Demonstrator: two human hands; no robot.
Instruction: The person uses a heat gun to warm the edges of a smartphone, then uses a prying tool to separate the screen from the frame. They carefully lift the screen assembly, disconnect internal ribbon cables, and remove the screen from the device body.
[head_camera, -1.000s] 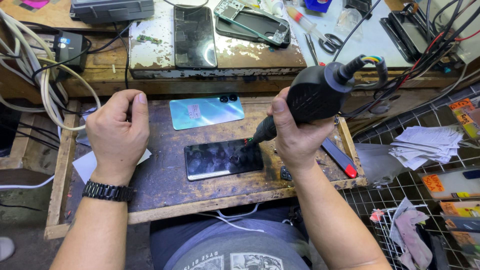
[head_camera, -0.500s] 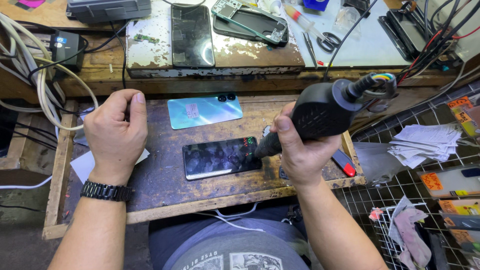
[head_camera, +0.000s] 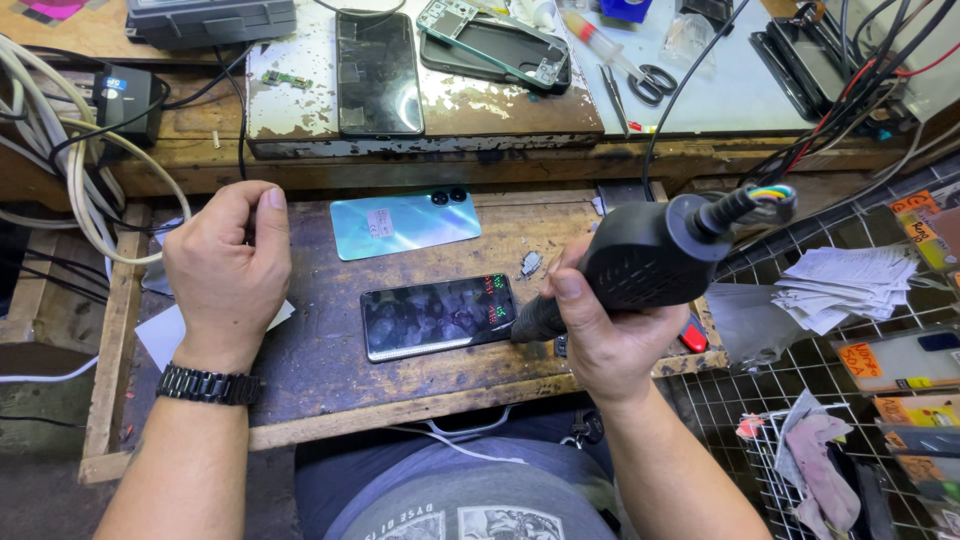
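Right hand: the right hand (head_camera: 610, 335) is wrapped tight around a black, barrel-shaped hot-air handpiece (head_camera: 640, 262); its nozzle slants down-left to the right end of a dark, glossy phone lying face up (head_camera: 438, 316).
Left hand: the left hand (head_camera: 228, 265) is curled into a loose fist and rests on the bench, left of the phone and apart from it; I cannot tell whether anything is in it. A black metal wristwatch (head_camera: 208, 385) sits on that wrist.
Work piece: the phone lies flat near the middle of the worn wooden bench (head_camera: 330, 375), screen apparently in place.
Progress: judging by the nozzle at 1 end, heating is under way; nothing looks lifted or pried.
Removed part: a pale blue phone back cover (head_camera: 405, 223) lies just beyond the phone.
Edges: the bench's near edge runs close under the phone; a wire-mesh rack (head_camera: 760, 400) borders the right.
Room: bare wood shows left of and nearer than the phone; the far shelf is crowded with 1 more black phone (head_camera: 377, 72), a green phone frame (head_camera: 495, 45) and scissors (head_camera: 650, 82).
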